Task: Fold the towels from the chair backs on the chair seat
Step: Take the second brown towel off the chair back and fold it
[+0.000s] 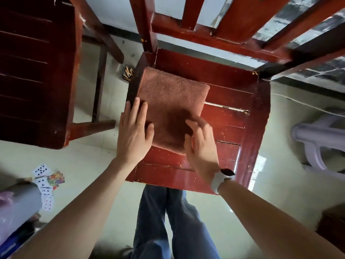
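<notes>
Chair back (214, 30): top cut off at 12 o'clock. Second chair (37, 71): cropped at 9 o'clock. Towel (171, 103): near corners hidden under both hands. Playing cards (46, 182): faces mostly unreadable.

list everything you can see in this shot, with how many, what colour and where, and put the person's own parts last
towel: one, reddish brown, folded, on the chair seat
chair: one, red wood, centre
second chair: one, dark red wood, left
playing cards: several, scattered on the floor, lower left
plastic stool: one, pale, right edge
floor: pale tiles
watch: one, white strap, right wrist
jeans: blue, bottom centre
left hand: flat on the towel's left edge
right hand: fingers bent on the towel's near right corner
</notes>
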